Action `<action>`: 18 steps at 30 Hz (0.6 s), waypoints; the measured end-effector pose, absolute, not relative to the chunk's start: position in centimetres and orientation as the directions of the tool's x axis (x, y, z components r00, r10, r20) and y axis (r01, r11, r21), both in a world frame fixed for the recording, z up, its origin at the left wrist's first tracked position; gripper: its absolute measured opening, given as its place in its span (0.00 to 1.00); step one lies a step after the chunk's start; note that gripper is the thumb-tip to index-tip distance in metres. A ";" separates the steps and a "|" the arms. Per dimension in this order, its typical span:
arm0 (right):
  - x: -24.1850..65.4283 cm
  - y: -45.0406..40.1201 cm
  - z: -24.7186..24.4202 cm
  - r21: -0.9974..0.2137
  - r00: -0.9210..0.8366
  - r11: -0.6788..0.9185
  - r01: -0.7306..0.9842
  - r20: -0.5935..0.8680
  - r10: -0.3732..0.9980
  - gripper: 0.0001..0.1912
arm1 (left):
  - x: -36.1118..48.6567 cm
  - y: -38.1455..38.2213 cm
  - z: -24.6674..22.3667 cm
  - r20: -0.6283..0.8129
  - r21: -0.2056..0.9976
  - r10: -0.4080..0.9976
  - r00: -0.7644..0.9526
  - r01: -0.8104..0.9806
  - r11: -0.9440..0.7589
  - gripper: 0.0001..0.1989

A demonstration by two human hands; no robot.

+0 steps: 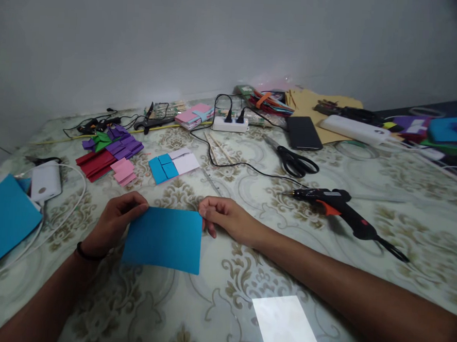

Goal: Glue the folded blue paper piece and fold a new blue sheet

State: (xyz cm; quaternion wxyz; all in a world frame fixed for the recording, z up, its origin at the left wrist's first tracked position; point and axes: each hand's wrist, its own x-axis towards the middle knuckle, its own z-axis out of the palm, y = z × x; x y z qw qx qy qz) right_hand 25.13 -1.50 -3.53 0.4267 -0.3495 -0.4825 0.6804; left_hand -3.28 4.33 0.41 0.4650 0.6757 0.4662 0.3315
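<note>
A rectangular blue sheet of paper [166, 239] is held up by its two top corners over the patterned table cover. At its upper left corner, my left hand [115, 221] pinches the edge between thumb and fingers, with a dark band round the wrist. My right hand [229, 217] grips the upper right corner, fingers curled. Beyond the sheet lie folded blue pieces [162, 168] and folded white pieces [185, 161]. Pink folded paper [123, 172] lies farther left, beside red folded paper [95, 164].
Right of my hands are a black glue gun [338, 203], black scissors [296, 160] and a phone [303, 133]. A white power strip [230, 124] stands at the back. At left lie a white power bank [46, 180] and larger blue sheets [4, 222].
</note>
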 end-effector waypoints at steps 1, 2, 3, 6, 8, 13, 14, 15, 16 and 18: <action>25.1 -1.4 -3.6 -0.945 -0.390 -0.167 -0.281 -0.047 0.920 0.18 | -3.4 4.5 0.4 0.026 0.941 0.943 0.332 0.309 -0.135 0.13; 25.0 -1.4 -3.7 -0.934 -0.384 -0.165 -0.317 -0.033 0.923 0.19 | -3.5 4.6 0.4 0.042 0.946 0.950 0.309 0.294 -0.137 0.13; 25.0 -1.3 -3.8 -0.924 -0.373 -0.162 -0.346 -0.023 0.927 0.21 | -3.5 4.7 0.3 0.059 0.951 0.959 0.279 0.277 -0.139 0.13; 24.8 -1.3 -4.0 -0.919 -0.337 -0.143 -0.368 -0.011 0.942 0.24 | -3.5 4.8 -0.2 0.098 0.964 0.977 0.189 0.225 -0.140 0.12; 24.9 -1.5 -4.0 -0.935 -0.336 -0.124 -0.331 -0.005 0.942 0.24 | -3.4 4.7 -0.6 0.100 0.966 0.979 0.178 0.217 -0.139 0.12; 25.1 -1.8 -3.4 -0.976 -0.393 -0.110 -0.189 -0.027 0.919 0.26 | -3.1 4.1 -0.9 0.043 0.951 0.981 0.191 0.294 -0.099 0.13; 25.1 -1.9 -3.3 -0.979 -0.399 -0.110 -0.172 -0.033 0.916 0.26 | -3.1 4.0 -0.9 0.033 0.946 0.981 0.193 0.310 -0.093 0.13; 25.1 -1.9 -3.2 -0.981 -0.402 -0.111 -0.161 -0.037 0.915 0.26 | -3.0 3.9 -0.7 0.027 0.942 0.981 0.194 0.323 -0.090 0.14; 25.1 -1.9 -3.1 -0.982 -0.405 -0.112 -0.155 -0.040 0.913 0.27 | -2.9 3.8 -0.6 0.025 0.939 0.981 0.195 0.333 -0.090 0.14; 25.1 -1.9 -3.0 -0.983 -0.408 -0.111 -0.147 -0.042 0.912 0.27 | -2.8 3.8 -0.5 0.024 0.934 0.982 0.189 0.345 -0.089 0.15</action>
